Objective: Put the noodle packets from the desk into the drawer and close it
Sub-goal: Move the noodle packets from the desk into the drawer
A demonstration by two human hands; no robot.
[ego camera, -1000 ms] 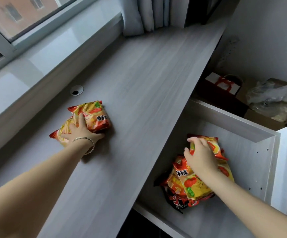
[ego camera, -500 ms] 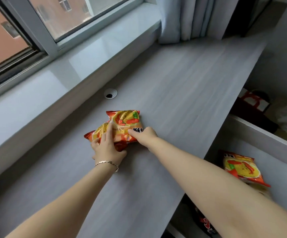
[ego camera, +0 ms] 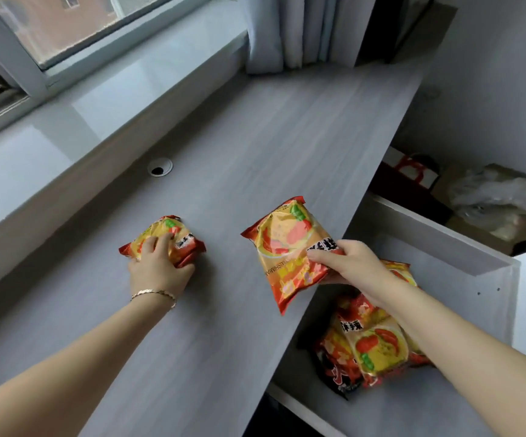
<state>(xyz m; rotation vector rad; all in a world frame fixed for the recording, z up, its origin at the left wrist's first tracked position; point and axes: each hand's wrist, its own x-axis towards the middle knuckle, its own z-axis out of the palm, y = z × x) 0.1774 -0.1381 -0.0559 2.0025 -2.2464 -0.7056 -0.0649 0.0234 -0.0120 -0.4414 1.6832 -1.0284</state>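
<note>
Grey desk (ego camera: 230, 171) under a window, drawer (ego camera: 463, 279) pulled open at lower right, several packets (ego camera: 378, 345) already inside. Mid-transfer: right hand (ego camera: 353, 263) pinching one packet (ego camera: 290, 253) at centre frame above the desk edge; left hand (ego camera: 157, 266) clamped over the last packet (ego camera: 178, 238) at centre left. Next, probably: carry over the drawer, let go.

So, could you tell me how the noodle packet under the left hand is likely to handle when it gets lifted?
The packet is probably light: its twin hangs from the right hand by one edge. The glossy, crinkled wrapper looks slippery and will likely yield under the left hand.
</note>
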